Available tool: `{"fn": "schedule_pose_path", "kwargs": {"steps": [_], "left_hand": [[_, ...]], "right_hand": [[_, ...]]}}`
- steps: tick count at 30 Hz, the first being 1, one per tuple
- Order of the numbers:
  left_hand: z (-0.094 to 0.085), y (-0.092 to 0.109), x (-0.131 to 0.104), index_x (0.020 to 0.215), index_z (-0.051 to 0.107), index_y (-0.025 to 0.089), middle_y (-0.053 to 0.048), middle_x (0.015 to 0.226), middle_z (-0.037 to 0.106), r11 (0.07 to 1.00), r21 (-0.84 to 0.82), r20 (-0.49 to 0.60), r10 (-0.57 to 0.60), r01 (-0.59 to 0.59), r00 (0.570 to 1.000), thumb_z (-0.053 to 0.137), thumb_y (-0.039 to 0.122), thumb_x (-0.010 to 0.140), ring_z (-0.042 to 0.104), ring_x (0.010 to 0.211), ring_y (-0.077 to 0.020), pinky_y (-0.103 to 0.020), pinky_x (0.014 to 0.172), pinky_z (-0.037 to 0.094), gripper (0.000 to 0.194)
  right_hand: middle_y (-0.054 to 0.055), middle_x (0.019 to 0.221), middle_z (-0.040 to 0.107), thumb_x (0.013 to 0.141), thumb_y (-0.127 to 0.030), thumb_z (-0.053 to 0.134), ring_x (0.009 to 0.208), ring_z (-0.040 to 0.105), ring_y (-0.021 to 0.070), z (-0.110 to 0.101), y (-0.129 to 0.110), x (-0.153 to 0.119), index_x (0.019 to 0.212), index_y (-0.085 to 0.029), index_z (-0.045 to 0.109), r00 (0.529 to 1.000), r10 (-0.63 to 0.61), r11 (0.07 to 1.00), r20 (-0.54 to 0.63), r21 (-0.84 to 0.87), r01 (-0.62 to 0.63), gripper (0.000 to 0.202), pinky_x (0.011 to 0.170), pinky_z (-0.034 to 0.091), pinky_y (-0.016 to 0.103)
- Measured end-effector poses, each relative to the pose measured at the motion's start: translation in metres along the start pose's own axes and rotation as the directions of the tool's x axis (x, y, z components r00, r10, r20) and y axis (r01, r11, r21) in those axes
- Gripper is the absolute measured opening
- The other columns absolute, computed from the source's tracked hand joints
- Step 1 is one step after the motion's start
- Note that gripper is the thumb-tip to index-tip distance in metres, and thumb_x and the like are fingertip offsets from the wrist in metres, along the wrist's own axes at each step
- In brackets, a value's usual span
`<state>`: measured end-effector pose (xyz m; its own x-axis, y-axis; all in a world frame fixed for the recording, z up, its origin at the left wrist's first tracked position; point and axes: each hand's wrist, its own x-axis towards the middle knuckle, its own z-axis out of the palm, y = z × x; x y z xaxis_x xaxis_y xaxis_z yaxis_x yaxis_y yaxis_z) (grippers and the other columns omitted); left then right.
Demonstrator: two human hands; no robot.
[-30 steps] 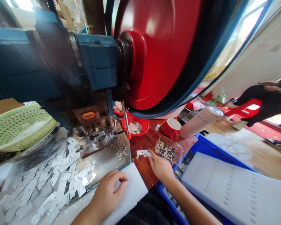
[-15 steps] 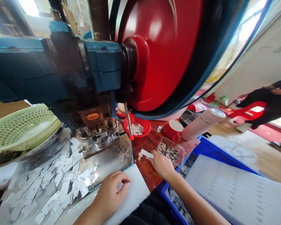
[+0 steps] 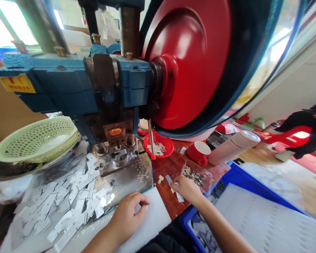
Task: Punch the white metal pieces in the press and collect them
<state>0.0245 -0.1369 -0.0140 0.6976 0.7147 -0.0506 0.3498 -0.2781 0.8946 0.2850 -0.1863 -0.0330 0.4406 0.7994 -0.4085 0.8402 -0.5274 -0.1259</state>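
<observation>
My left hand [image 3: 131,214] rests over the white foam pad [image 3: 158,207], its thumb and forefinger curled toward each other; whether anything lies between them is too small to tell. On the red-brown table, my right hand [image 3: 186,189] has its fingers around a flat metal plate [image 3: 169,179]. Another plate [image 3: 179,197] lies just below that hand, and a small tan piece [image 3: 160,179] is to its left. A clear tray of small metal parts [image 3: 193,175] stands beside the right hand. Tiny rings [image 3: 142,172] are scattered on the press bed [image 3: 126,182].
A blue press [image 3: 121,80] with a red wheel [image 3: 189,63] fills the top. Metal plates [image 3: 68,196] pile up at left below a green basket [image 3: 39,140]. A red bowl [image 3: 168,146], red mug [image 3: 198,153], flask [image 3: 234,146] and blue crate [image 3: 252,177] stand right. A person sits far right.
The view has shifted, so the press appears farther right. The plate at my right hand has turned, and another plate now shows below that hand. My left hand keeps its curled pose.
</observation>
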Motion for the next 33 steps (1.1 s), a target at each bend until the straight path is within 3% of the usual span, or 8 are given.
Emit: {"fn": "schedule_pose_path", "kwargs": {"steps": [3, 6, 9, 16, 22, 27, 30, 33], "left_hand": [[-0.006, 0.004, 0.004, 0.082, 0.065, 0.019, -0.004, 0.084, 0.068, 0.962, -0.226, -0.033, -0.167, 0.155, 0.985, 0.054, 0.022, 0.077, 0.061, 0.083, -0.0186, -0.029, 0.077, 0.045, 0.012], [-0.017, 0.015, 0.006, 0.083, 0.065, 0.016, -0.005, 0.082, 0.07, 0.82, -0.504, -0.028, -0.33, 0.271, 0.944, 0.058, 0.027, 0.075, 0.063, 0.079, -0.0179, -0.028, 0.074, 0.047, 0.015], [-0.031, 0.03, 0.003, 0.087, 0.066, 0.015, -0.006, 0.08, 0.072, 0.692, -0.654, 0.005, -0.398, 0.304, 0.917, 0.064, 0.029, 0.072, 0.064, 0.075, -0.0163, -0.027, 0.071, 0.047, 0.02], [-0.05, 0.055, -0.016, 0.086, 0.07, 0.014, -0.006, 0.076, 0.073, 0.521, -0.801, 0.044, -0.438, 0.293, 0.898, 0.073, 0.029, 0.067, 0.066, 0.068, -0.0142, -0.024, 0.064, 0.047, 0.025], [-0.055, 0.059, -0.019, 0.082, 0.07, 0.012, -0.006, 0.072, 0.073, 0.372, -0.879, 0.097, -0.472, 0.298, 0.876, 0.075, 0.027, 0.063, 0.066, 0.064, -0.0136, -0.023, 0.062, 0.047, 0.025], [-0.055, 0.059, -0.017, 0.079, 0.069, 0.011, -0.005, 0.068, 0.071, 0.274, -0.905, 0.163, -0.481, 0.324, 0.862, 0.076, 0.025, 0.057, 0.065, 0.061, -0.0129, -0.023, 0.06, 0.046, 0.026], [-0.053, 0.057, -0.017, 0.078, 0.069, 0.011, -0.005, 0.067, 0.071, 0.245, -0.914, 0.176, -0.48, 0.323, 0.86, 0.076, 0.024, 0.057, 0.064, 0.06, -0.0126, -0.023, 0.059, 0.046, 0.026], [-0.051, 0.055, -0.016, 0.078, 0.069, 0.011, -0.005, 0.067, 0.071, 0.241, -0.921, 0.164, -0.477, 0.307, 0.864, 0.075, 0.023, 0.058, 0.064, 0.059, -0.0125, -0.023, 0.058, 0.047, 0.024]], "right_hand": [[0.008, 0.082, 0.071, 0.079, -0.033, 0.046, 0.08, 0.066, 0.0212, 0.002, 0.002, 0.0, 0.081, -0.021, 0.069, 1.0, -0.006, 1.0, 0.018, 0.009, 0.006, 0.025, 0.062, 0.038, 0.025], [0.01, 0.085, 0.071, 0.081, -0.035, 0.043, 0.083, 0.066, 0.0239, 0.004, 0.004, 0.001, 0.083, -0.02, 0.069, 0.999, -0.024, 1.0, 0.039, 0.001, 0.024, 0.031, 0.063, 0.038, 0.027], [0.012, 0.087, 0.071, 0.083, -0.036, 0.04, 0.085, 0.065, 0.0254, 0.005, 0.005, 0.004, 0.085, -0.019, 0.07, 0.995, -0.066, 0.998, 0.072, -0.017, 0.067, 0.034, 0.066, 0.039, 0.028], [0.005, 0.075, 0.07, 0.081, -0.038, 0.039, 0.075, 0.065, 0.0212, 0.01, 0.007, 0.011, 0.077, -0.022, 0.068, 0.988, -0.11, 0.99, 0.106, 0.095, 0.1, 0.033, 0.065, 0.04, 0.026], [0.002, 0.064, 0.066, 0.075, -0.049, 0.04, 0.067, 0.062, 0.0217, 0.011, 0.013, 0.014, 0.073, -0.023, 0.066, 0.994, -0.038, 0.98, 0.098, 0.196, 0.018, 0.038, 0.062, 0.04, 0.028], [0.001, 0.051, 0.058, 0.071, -0.054, 0.044, 0.055, 0.056, 0.0191, 0.004, 0.016, 0.007, 0.066, -0.022, 0.063, 1.0, -0.012, 0.911, 0.013, 0.413, 0.006, 0.038, 0.056, 0.038, 0.027], [-0.003, 0.041, 0.044, 0.072, -0.058, 0.044, 0.043, 0.043, 0.0143, -0.006, 0.004, -0.003, 0.063, -0.022, 0.059, 0.999, -0.043, 0.84, 0.002, 0.541, 0.035, 0.04, 0.047, 0.031, 0.026], [-0.005, 0.042, 0.038, 0.071, -0.059, 0.044, 0.04, 0.036, 0.0115, -0.016, -0.024, -0.015, 0.064, -0.021, 0.059, 0.989, -0.146, 0.793, 0.034, 0.602, 0.097, 0.042, 0.043, 0.027, 0.024]]}}
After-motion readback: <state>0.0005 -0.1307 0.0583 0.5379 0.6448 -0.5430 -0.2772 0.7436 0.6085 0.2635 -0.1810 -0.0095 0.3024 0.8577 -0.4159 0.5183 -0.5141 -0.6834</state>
